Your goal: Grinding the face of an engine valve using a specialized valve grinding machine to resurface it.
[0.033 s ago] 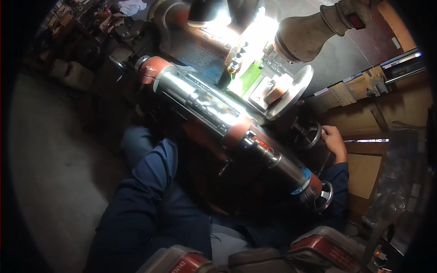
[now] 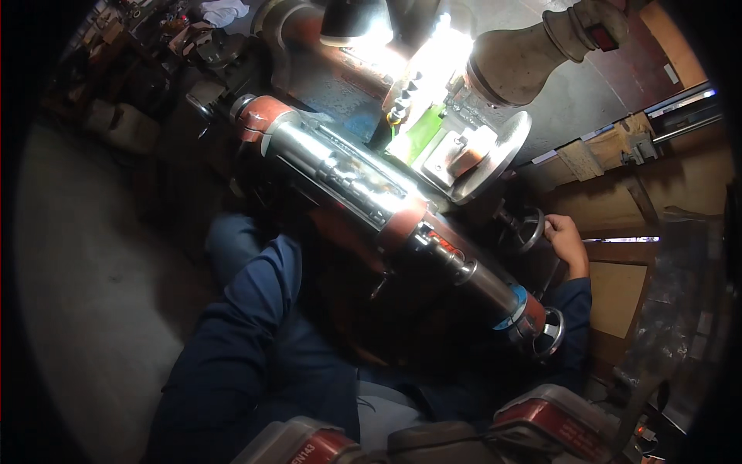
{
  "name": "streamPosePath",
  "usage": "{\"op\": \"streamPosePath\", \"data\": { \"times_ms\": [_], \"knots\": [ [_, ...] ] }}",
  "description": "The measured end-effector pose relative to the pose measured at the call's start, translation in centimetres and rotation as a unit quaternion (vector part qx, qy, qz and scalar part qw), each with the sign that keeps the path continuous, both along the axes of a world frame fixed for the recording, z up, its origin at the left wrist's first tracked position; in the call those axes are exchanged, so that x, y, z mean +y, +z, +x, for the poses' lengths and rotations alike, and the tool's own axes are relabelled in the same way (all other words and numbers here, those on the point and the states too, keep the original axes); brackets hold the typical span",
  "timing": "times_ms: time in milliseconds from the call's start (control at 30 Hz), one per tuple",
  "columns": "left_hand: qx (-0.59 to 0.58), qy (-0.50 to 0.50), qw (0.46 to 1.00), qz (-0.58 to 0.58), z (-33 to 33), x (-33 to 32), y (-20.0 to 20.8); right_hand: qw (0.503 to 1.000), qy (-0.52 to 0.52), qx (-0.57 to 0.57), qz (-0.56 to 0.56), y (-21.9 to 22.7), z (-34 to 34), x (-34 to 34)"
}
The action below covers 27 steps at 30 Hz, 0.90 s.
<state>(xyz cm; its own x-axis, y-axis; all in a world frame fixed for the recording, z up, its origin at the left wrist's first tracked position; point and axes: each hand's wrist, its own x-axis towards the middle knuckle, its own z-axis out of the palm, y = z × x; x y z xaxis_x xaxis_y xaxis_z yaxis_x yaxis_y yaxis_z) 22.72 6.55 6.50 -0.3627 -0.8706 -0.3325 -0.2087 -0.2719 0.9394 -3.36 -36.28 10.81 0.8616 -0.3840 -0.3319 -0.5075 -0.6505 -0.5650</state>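
My right hand (image 2: 566, 240) reaches in from the right with its fingers curled on the rim of a dark handwheel (image 2: 529, 230). A machine's long steel cylinder (image 2: 301, 151) with red-brown collars runs diagonally across the middle. At its lower right end is a bright spoked handwheel (image 2: 550, 334), apart from my hand. Beyond the cylinder stands a large round metal disc (image 2: 506, 151), beside a clamped block and a green piece (image 2: 423, 133) in glaring light. The dark blue left sleeve (image 2: 239, 317) reaches up toward the machine; my left hand is hidden there.
A lamp head (image 2: 355, 22) hangs over the far side, next to a bulky beige housing (image 2: 514, 62). Small lever handles (image 2: 380, 284) stick out of the near side. Wooden shelving (image 2: 622, 294) stands on the right. Two red-labelled canisters (image 2: 553, 421) fill the bottom edge.
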Motion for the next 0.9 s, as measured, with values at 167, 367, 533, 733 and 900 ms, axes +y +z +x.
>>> {"op": "streamPosePath", "data": {
  "times_ms": [167,367,533,733,900],
  "knots": [
    [-0.062,0.090,0.994,-0.027,-1.2,0.9,0.3,1.000,0.019,0.009,-0.010,2.0,-1.1,2.0],
    [0.066,0.170,0.969,0.165,-2.4,2.4,3.0,0.999,0.039,0.029,-0.002,2.2,-2.5,4.1],
    [0.061,0.160,0.976,0.132,-2.5,2.4,3.8,0.998,0.038,0.056,0.018,1.8,-3.1,5.6],
    [0.008,0.160,0.983,0.095,-2.8,2.5,4.3,0.991,0.017,0.132,0.005,-0.2,-3.5,6.6],
    [-0.046,0.169,0.978,0.108,-2.6,2.5,4.2,0.989,0.000,0.115,0.090,-2.1,-3.3,6.9]
  ]
}}
